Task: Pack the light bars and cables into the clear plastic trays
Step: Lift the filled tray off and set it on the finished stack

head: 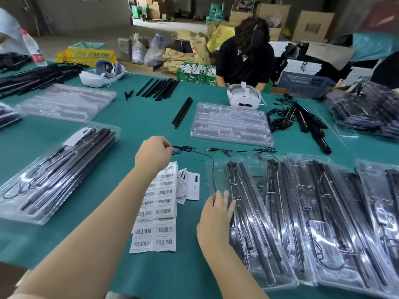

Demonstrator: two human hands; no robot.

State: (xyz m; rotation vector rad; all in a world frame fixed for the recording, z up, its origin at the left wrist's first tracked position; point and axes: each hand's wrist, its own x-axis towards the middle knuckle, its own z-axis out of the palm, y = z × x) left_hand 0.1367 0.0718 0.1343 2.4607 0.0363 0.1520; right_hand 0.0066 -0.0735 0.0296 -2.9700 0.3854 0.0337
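Note:
My left hand (pixel 154 153) pinches the coiled end of a thin black cable (pixel 184 149) lying on the green table. That cable runs right and down into the nearest clear tray (pixel 218 167), which holds black light bars (pixel 254 216). My right hand (pixel 217 212) rests with straight fingers on that tray's left edge. More filled trays (pixel 323 212) overlap to the right. An empty clear tray (pixel 231 125) lies further back. A second cable (pixel 241 150) lies between it and the filled trays.
Barcode label sheets (pixel 159 203) lie between my hands. A stack of packed trays (pixel 58 171) sits at the left, empty trays (pixel 67 102) behind it. Loose black bars (pixel 160 87) and two white headsets (pixel 245 97) lie further back. A person in black (pixel 246 59) works opposite.

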